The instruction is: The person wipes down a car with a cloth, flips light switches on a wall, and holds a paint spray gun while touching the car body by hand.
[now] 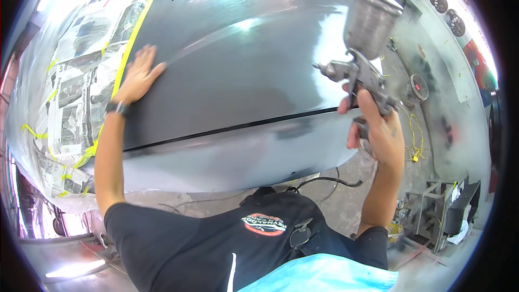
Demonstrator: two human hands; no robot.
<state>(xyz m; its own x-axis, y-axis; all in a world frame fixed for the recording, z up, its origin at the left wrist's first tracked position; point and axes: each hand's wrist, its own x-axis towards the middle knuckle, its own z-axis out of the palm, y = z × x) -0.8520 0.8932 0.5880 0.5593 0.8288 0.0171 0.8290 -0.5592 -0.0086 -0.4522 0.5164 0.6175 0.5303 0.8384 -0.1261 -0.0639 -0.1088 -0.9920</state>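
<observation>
My left hand [140,75] lies flat with fingers spread on the dark grey car panel [232,81], beside the yellow masking tape [127,57] along its left edge. A dark watch is on that wrist. My right hand [381,132] is wrapped round the grip of a metal spray gun [367,75], held up at the panel's right end. The gun's cup [373,19] sits on top, and its nozzle points left over the panel. Part of the grip is hidden by my fingers.
Taped newspaper [75,92] and clear plastic cover the car to the left. Below the dark gap is a lighter grey side panel [238,157]. A black hose [330,180] runs near my waist. At right are a round fan-like object [416,87], a yellow cord [415,138] and a metal stand [438,211].
</observation>
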